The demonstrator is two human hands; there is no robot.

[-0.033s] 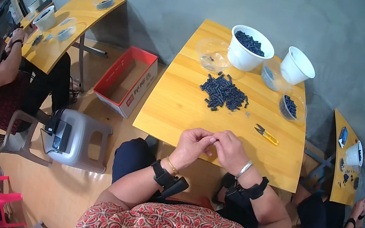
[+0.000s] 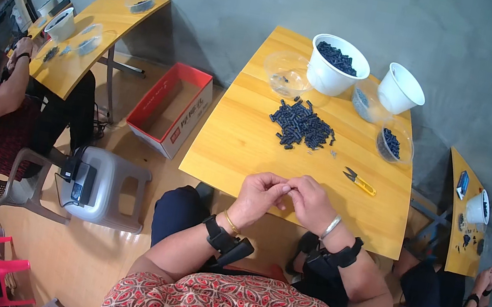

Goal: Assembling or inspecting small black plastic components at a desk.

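- Gray wall (image 2: 233,0) out back, yellow wooden table (image 2: 228,144) in front of us, both our hands up at its near edge.
- Our left hand (image 2: 258,198) is pinched, thumb against fingers, and our right hand (image 2: 311,204) is curled into a similar pinch, tips meeting. Whatever's in between is hidden or too small, so we can't tell if we've got hold of anything.
- Loose pile of short dark pieces (image 2: 300,125) sits mid-table beyond our hands; there are more in the big white bucket (image 2: 327,82) and the clear bowl (image 2: 395,148) on the right.
- Yellow snips (image 2: 361,181) lie on the table to our right, untouched, blades to the left.
- Best guess on the step: fiddly two-handed fingertip work.
- Next move, we reckon, calls for a steady pinch on both sides and no rush letting go.
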